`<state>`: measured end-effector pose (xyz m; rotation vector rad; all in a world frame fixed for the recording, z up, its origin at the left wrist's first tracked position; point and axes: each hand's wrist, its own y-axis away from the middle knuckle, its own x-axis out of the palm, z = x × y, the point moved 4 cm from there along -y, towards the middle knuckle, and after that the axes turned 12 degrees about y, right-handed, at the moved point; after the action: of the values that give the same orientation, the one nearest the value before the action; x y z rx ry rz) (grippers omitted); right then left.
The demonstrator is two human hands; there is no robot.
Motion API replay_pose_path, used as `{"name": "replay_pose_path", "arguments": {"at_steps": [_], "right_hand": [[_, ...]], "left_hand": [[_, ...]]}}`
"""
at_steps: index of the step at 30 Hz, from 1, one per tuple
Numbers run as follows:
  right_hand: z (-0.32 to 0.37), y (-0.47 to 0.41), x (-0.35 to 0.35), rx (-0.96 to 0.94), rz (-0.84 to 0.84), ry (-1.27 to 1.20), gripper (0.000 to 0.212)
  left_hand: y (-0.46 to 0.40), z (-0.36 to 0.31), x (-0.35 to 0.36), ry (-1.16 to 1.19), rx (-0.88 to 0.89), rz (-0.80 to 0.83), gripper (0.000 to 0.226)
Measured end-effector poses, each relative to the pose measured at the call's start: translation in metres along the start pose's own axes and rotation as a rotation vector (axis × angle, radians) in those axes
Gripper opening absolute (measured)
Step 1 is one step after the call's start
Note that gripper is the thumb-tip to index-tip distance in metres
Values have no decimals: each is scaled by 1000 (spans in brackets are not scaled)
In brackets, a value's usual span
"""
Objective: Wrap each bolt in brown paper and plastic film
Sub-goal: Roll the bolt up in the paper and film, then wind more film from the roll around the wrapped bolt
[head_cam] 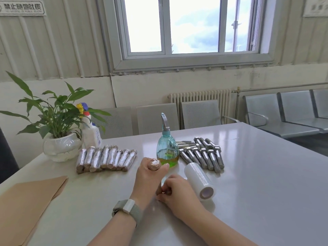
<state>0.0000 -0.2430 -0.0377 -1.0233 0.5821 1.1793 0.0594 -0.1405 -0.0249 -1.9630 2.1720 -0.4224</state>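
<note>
My left hand (148, 176) gripped the wrapped bolt (154, 164), its long axis pointing away from me, while my right hand (174, 189) pinched its near end.

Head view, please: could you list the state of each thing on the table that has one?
Left hand: grips the half-wrapped bolt.
Right hand: fingers curled, pinching at the bolt's lower end.
Paper-and-film-wrapped bolt: held upright, top end covered.
Row of finished wrapped bolts: lying side by side.
Pile of bare steel bolts: unwrapped.
White roll of plastic film: lying on its side.
Brown paper sheets: flat, stacked.
Teal spray bottle: upright, partly filled.
</note>
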Motion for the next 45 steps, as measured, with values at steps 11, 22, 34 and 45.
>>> {"name": "replay_pose_path", "arguments": {"at_steps": [11,22,34,45], "right_hand": [[-14,-8,-89,88,-220,271,25],[-60,-14,-78,637,404,-368,44],[-39,-26,-95,623,338,-775,55],[-23,-27,-79,512,422,-831,51]], "left_hand": [[2,14,5,-82,-46,123,34],[3,8,17,-65,-87,209,29],[14,2,25,19,-171,445,44],[19,-16,-25,46,-209,486,45]]}}
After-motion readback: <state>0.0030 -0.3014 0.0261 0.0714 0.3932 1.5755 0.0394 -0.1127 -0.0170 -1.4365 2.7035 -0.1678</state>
